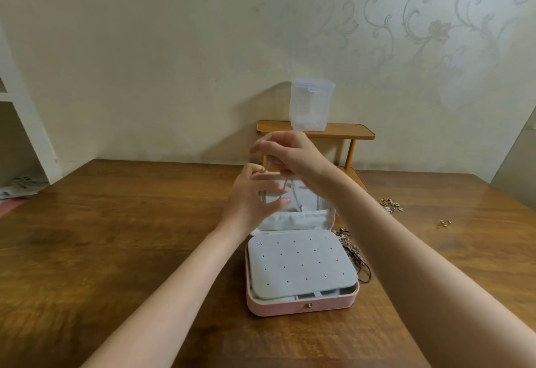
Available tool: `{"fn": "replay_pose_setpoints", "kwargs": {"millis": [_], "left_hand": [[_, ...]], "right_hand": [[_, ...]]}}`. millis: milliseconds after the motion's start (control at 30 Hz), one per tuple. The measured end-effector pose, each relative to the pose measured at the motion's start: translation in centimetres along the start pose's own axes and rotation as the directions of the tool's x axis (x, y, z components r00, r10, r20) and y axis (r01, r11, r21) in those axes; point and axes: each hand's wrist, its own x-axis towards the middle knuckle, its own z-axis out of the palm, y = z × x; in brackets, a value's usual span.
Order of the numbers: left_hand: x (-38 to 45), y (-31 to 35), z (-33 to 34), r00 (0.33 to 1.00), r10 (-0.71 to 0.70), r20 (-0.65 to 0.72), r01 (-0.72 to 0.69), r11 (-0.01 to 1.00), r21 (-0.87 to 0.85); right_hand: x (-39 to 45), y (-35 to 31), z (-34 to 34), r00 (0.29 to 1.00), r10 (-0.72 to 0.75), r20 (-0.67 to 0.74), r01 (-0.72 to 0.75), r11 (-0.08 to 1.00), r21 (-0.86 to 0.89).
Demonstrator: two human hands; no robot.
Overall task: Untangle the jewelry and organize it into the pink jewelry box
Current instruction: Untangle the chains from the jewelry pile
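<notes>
We find no readable writing or brand anywhere. The pink jewelry box (301,305) sits open on the dark wooden surface (116,237), its grey perforated earring pad (301,263) lying in the base. Our left hand (255,193) and right hand (290,153) each pinch a silver chain (294,196) at the raised lid (298,217). Tangled jewelry (352,251) lies just right of the box. Behind, a clear plastic container (311,103) stands on a small wooden shelf (348,131) against floral wallpaper (420,28).

hands (278,176) at open pink jewelry box (301,306) lid
</notes>
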Motion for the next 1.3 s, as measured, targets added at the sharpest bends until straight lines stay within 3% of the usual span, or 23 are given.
{"fn": "replay_pose_setpoints", "kwargs": {"millis": [100, 167, 267, 400, 467, 567, 733, 800, 867, 1000, 1100, 1200, 1300], "left_hand": [[0.3, 0.7, -0.7, 0.997, 0.065, 0.029, -0.069, 0.984, 0.165], [0.8, 1.3, -0.9, 0.988, 0.114, 0.104, -0.142, 0.935, 0.326], [1.9, 1.5, -0.6, 0.963, 0.081, 0.257, -0.206, 0.837, 0.506], [2.0, 1.7, 0.6, 0.945, 0.083, 0.316, -0.274, 0.725, 0.632], [1.8, 1.9, 1.4, 0.956, 0.086, 0.28, -0.263, 0.673, 0.691], [1.4, 2.5, 2.9, 0.988, 0.087, 0.127, -0.152, 0.673, 0.724], [0.9, 2.6, 4.8, 0.986, 0.146, -0.082, -0.052, 0.731, 0.68], [1.2, 1.9, 4.4, 0.983, 0.172, -0.06, -0.093, 0.759, 0.644], [1.3, 1.4, 3.7, 0.984, 0.177, 0.028, -0.155, 0.768, 0.621], [1.4, 1.4, 2.9, 0.974, 0.196, 0.116, -0.227, 0.782, 0.581], [1.6, 1.7, 2.6, 0.969, 0.158, 0.192, -0.242, 0.772, 0.587], [1.6, 1.8, 2.4, 0.964, 0.148, 0.221, -0.253, 0.765, 0.592], [1.4, 1.9, 2.6, 0.962, 0.177, 0.206, -0.267, 0.76, 0.593]], "right_hand": [[-0.4, -0.1, -2.2, 0.999, -0.006, -0.053, -0.002, 0.989, -0.149], [-0.7, 0.1, -3.1, 0.998, 0.0, -0.067, -0.01, 0.989, -0.145], [-1.3, 0.5, -3.5, 0.999, 0.02, -0.047, -0.021, 1.0, -0.01], [-1.5, 0.8, -3.6, 0.991, 0.066, -0.115, -0.034, 0.964, 0.266], [-1.1, 0.9, -3.5, 0.984, 0.097, -0.153, -0.025, 0.909, 0.416], [-0.4, 1.0, -2.9, 0.98, 0.126, -0.156, -0.015, 0.822, 0.569], [-0.1, 1.8, -3.0, 0.957, 0.186, -0.224, -0.002, 0.774, 0.634], [-0.5, 2.7, -4.2, 0.936, 0.201, -0.287, -0.014, 0.84, 0.542], [-1.4, 3.6, -5.3, 0.927, 0.178, -0.329, -0.061, 0.939, 0.338], [-3.0, 4.4, -5.9, 0.961, 0.123, -0.247, -0.165, 0.974, -0.158], [-3.6, 4.7, -5.1, 0.992, 0.036, -0.121, -0.102, 0.794, -0.599], [-4.1, 4.8, -4.5, 0.998, 0.055, -0.01, -0.043, 0.64, -0.767], [-4.3, 4.8, -4.0, 0.994, 0.112, 0.008, -0.043, 0.445, -0.894]]}}
